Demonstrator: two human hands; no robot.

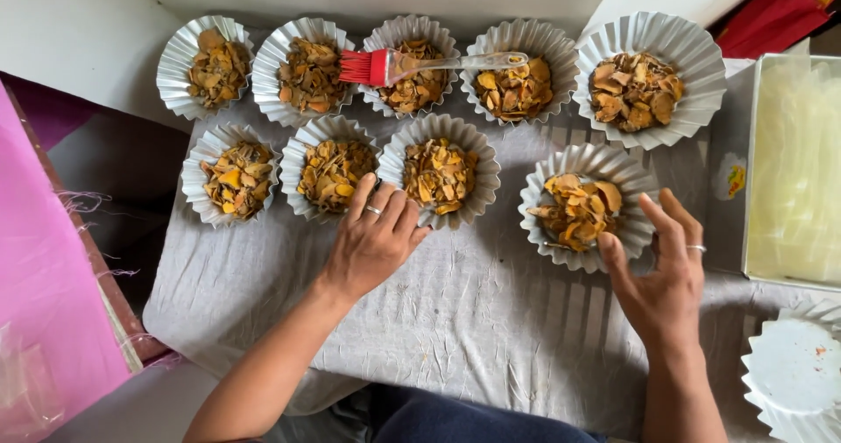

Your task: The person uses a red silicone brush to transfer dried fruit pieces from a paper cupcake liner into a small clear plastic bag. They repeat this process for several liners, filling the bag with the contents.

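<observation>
Nine white fluted paper cups of orange-brown flakes stand on a table (473, 320) covered in creased grey cloth: five along the far edge, four in a nearer row. The left hand (375, 241) lies flat on the cloth, its fingers loosely together and holding nothing, the tips touching the near rim of the third cup (440, 180) of the nearer row, apparently steadying it. The right hand (664, 272) is spread wide, thumb and fingers curved round the near right side of the fourth cup (585, 206); that cup sits apart from its row (a gap separates it from the third), so the hand looks placed to nudge it. A brush (420, 64) with red bristles and a clear handle rests across the rims of the third and fourth far-edge cups, kept off the cloth that way. At the table's right edge stands a tray (793, 171) of pale clear sheets; at the near right corner, a stack of empty cups (793, 377). A pink panel (44, 303) flanks the left edge.
</observation>
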